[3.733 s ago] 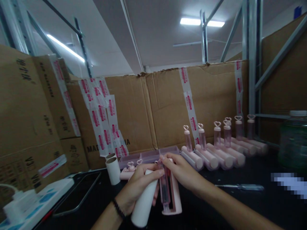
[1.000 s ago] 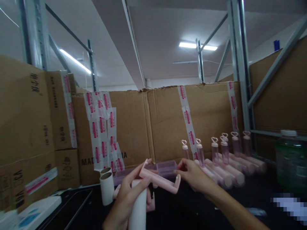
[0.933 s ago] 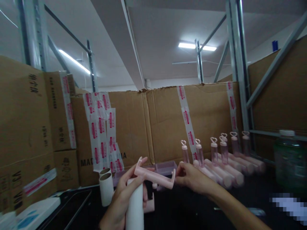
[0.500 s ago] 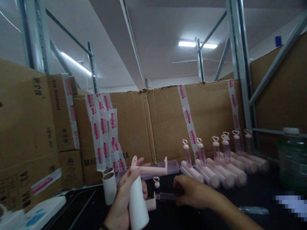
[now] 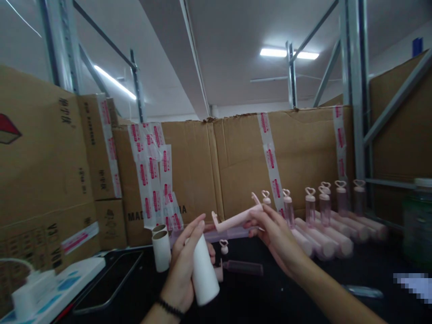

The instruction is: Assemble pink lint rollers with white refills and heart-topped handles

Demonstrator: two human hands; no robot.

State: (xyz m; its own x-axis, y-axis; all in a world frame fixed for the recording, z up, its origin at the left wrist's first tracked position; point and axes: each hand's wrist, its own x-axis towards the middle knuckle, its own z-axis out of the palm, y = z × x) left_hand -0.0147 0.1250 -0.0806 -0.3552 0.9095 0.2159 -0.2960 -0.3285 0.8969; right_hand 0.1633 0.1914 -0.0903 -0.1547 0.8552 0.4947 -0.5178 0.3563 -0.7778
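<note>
The right hand (image 5: 275, 234) is pinching a pink plastic bracket (image 5: 238, 218), fingers closed on its right end, and is holding it tilted in the air above the black worktop (image 5: 286, 292); the left hand (image 5: 185, 265) is wrapping around a white roll (image 5: 204, 270), fingers curled shut on it, holding it upright just left of and below the bracket; the two parts are sitting apart, so by my judgement the roll is not yet mounted on the bracket. Below them a clear tube with a dark end (image 5: 243, 267) is lying on its side on the worktop, and a small heart-topped cap (image 5: 223, 246) is standing just behind it; both look like loose pieces not yet fitted. To the right a row of finished pink rollers (image 5: 324, 236) is lying against the cardboard wall (image 5: 297, 157), with seven heart-capped clear tubes (image 5: 309, 204) standing upright, as far as the blur lets me count; so seven units are looking done and one is in hand. To the left two cardboard cores (image 5: 162, 247) are standing side by side; farther left a white power strip (image 5: 50, 288) is lying at the table edge.
</note>
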